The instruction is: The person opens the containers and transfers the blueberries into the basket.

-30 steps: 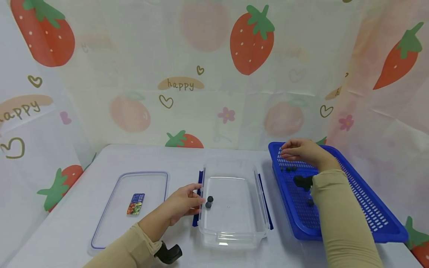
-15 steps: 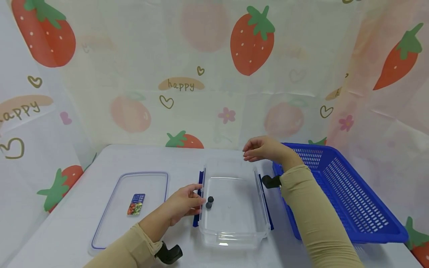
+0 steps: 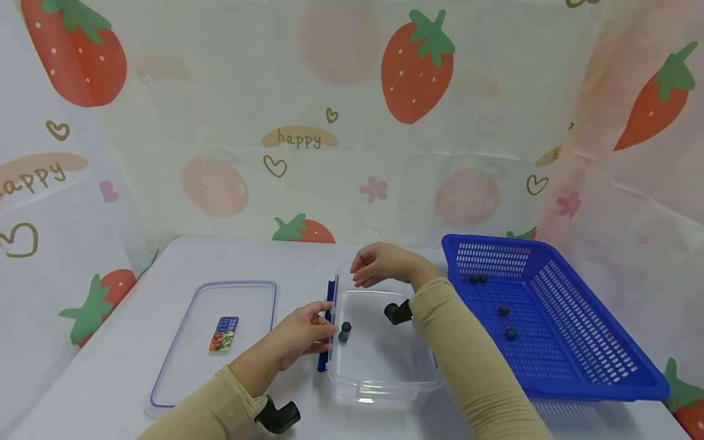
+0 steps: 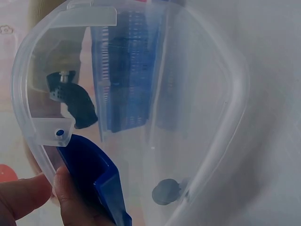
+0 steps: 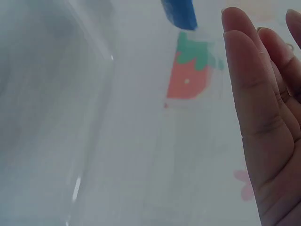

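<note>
A clear plastic container (image 3: 385, 386) stands in the middle of the table. My left hand (image 3: 302, 333) holds its left side, with the thumb and a finger (image 4: 75, 207) at the rim beside the blue latch (image 4: 110, 193). Two dark blueberries (image 3: 343, 337) lie inside by that left wall. Over the far part of the container hovers my right hand (image 3: 387, 263), thumb and fingers close together. No berry shows at the fingertips in the right wrist view; the thumb (image 5: 251, 94) hides part of the other fingers, so I cannot tell whether they hold something.
To the right stands a blue basket (image 3: 497, 238) with several blueberries (image 3: 511, 334) on its floor. At left a clear lid (image 3: 181, 360) with a blue seal and a small printed label (image 3: 223, 333) lies flat. A strawberry-print curtain (image 3: 308, 189) hangs behind the table.
My right hand has moved left from above the basket to above the container. The left hand stays at the container's side, and the two berries inside have not moved.
</note>
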`<state>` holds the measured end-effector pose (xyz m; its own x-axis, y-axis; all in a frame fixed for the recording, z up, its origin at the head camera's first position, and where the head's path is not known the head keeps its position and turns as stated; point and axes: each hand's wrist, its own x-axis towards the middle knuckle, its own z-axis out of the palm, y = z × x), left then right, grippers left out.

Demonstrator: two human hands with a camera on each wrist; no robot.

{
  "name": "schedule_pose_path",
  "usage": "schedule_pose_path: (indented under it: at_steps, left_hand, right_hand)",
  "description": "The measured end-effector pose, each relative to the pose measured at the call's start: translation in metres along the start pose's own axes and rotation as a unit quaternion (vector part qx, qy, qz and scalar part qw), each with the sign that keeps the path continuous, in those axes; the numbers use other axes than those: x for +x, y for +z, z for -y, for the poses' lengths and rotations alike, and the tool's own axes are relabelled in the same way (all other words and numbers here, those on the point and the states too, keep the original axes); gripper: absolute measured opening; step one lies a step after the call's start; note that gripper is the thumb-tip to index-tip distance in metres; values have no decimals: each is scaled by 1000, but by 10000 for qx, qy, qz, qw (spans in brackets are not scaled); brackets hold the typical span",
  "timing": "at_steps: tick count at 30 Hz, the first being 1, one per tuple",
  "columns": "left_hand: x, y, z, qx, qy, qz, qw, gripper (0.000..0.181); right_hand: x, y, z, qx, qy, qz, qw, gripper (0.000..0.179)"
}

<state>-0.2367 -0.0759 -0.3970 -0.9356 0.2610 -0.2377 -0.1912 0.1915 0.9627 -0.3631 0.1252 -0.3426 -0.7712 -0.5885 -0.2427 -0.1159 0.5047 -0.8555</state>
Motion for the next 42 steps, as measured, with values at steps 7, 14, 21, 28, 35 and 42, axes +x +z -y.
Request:
schedule_pose_path:
  at_steps: [7, 14, 21, 28, 35, 42]
  left_hand:
    - [1, 0, -1, 21, -18, 8, 10000, 59]
    - [1, 0, 0, 18, -21, 28, 10000, 57]
    - [3, -1, 1, -1, 9, 36, 10000, 59]
    - [2, 0, 1, -26, 20, 22, 10000, 59]
    - [2, 1, 1, -42, 35, 10, 10000, 57]
    - [2, 2, 1, -66, -14, -8, 10000, 57]
  right_hand:
    - [10, 16, -7, 42, 240, 135, 9996, 17]
    - [15, 25, -20, -76, 593, 296, 9978, 21]
    - [18, 33, -28, -257, 849, 489, 9949, 15]
    - [21, 39, -35, -341, 1204, 749, 9893, 13]
    - [22, 42, -38, 30, 1585, 1096, 9812, 16]
    - [21, 45, -36, 309, 1371, 1284, 9817, 18]
